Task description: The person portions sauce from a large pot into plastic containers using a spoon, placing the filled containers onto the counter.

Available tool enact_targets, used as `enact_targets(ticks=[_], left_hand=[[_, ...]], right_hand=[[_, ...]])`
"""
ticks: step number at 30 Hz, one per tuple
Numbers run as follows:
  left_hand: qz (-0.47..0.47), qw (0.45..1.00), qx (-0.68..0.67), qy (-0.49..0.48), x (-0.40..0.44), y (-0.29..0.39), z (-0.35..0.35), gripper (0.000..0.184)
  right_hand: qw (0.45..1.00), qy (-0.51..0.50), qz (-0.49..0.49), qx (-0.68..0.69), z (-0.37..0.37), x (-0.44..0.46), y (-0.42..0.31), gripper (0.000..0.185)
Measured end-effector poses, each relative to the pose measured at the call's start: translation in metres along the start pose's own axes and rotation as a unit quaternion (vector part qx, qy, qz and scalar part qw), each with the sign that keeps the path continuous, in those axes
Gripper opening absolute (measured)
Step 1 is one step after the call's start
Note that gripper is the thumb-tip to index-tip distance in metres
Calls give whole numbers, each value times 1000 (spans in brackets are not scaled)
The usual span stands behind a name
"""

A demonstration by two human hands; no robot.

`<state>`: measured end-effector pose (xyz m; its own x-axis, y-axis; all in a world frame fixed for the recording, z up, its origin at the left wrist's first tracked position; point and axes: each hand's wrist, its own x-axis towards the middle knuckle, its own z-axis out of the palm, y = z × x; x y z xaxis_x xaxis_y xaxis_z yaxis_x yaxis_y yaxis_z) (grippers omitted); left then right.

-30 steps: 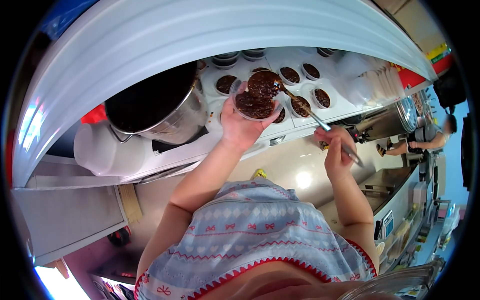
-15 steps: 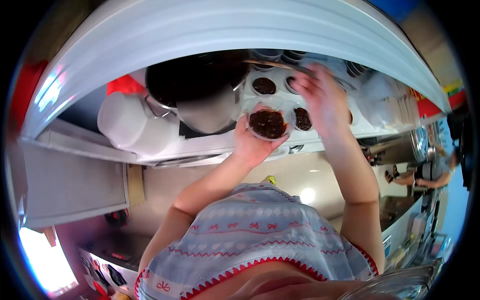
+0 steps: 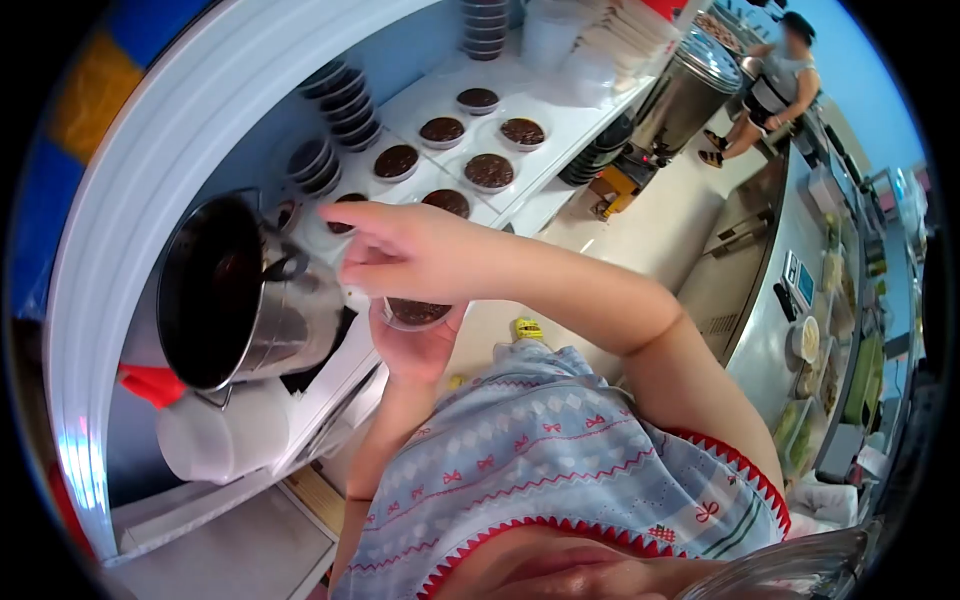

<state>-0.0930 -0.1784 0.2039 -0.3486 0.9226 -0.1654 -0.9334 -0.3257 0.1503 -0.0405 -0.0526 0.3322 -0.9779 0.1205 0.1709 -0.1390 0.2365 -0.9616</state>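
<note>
My left hand holds a clear plastic bowl of dark, chunky sauce from below. Just above that bowl is my right hand, its index finger stretched to the left and nothing visible in its fingers. To the left, a large steel pot stands tilted in my view, its inside dark. A black handle-like piece shows at the pot's rim. Several filled bowls of dark sauce sit on the white counter beyond my right hand, which partly covers the nearest ones.
Stacks of dark-filled containers stand along the back wall. A white plastic tub is beside the pot, near a red cloth-like thing. Far right, a person stands by a large steel container and a long steel worktable.
My view has turned, so the pot now appears farther left. My right hand has moved over to the bowl in my left hand; the long handle near it earlier is no longer visible there.
</note>
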Motion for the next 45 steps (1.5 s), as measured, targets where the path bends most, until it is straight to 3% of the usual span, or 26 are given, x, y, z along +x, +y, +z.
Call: enact_targets(ticks=[2,4,6,7,9,13,16,18,21,30,38,40,44,45], left_hand=[[-6,1000,15,-2,13,-15,2,59],[-29,999,23,-28,24,-31,1,51],[-60,997,-2,-42,43,-52,9,51],[-58,997,-2,-47,57,-64,13,51],[-82,995,-4,-63,81,-92,20,49],[-100,989,-42,-97,144,-155,33,46],[-101,991,-83,-33,193,-200,43,47],[-83,993,-73,-32,227,-225,47,48],[-59,997,-35,-16,270,-251,52,52],[-26,994,94,41,370,-266,42,78],[-14,982,98,161,388,-269,24,74],[-40,985,40,166,376,-271,19,78],[-24,984,80,159,349,-269,23,77],[-22,984,79,159,344,-268,21,77]], right_hand=[[994,88,-15,57,-28,-41,25,49],[965,257,45,-42,-52,-77,47,34],[922,314,155,-166,-79,-108,76,25],[922,314,151,-169,-95,-119,83,25],[919,264,292,-5,-122,-141,94,24],[925,275,244,99,-189,-174,121,27],[912,319,200,161,-245,-191,141,29],[915,283,206,202,-283,-200,147,30],[889,330,210,237,-324,-203,169,28],[892,316,197,258,-402,-167,247,16],[885,332,181,271,-417,-137,283,15],[884,342,185,260,-421,-133,296,16],[892,339,200,221,-426,-123,310,21],[922,289,258,17,-430,-122,297,23]])
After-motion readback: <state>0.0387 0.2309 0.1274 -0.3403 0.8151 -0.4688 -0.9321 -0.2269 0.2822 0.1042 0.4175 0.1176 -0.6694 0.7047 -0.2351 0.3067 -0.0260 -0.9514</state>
